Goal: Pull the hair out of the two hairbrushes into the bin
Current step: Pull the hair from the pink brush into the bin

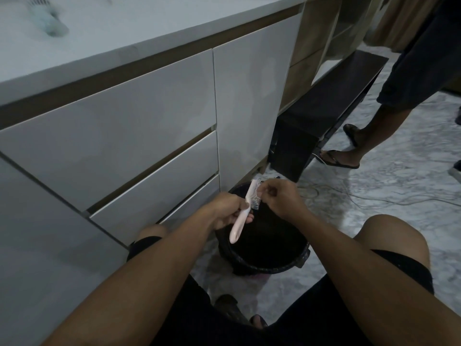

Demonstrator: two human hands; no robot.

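Observation:
My left hand (228, 209) grips a pale pink hairbrush (243, 216) by the handle, holding it tilted over a black bin (269, 265) on the floor between my knees. The bristles face right. My right hand (279, 198) is at the bristles near the brush head with fingertips pinched together; the hair itself is too fine to make out. A second, light green hairbrush (48, 21) lies blurred on the white countertop at the top left.
White drawers and a cabinet door (249, 101) stand right behind the bin. Another person's legs in sandals (349, 146) stand at the right by a dark bench (331, 106). A thin cable (374, 198) runs across the marble floor.

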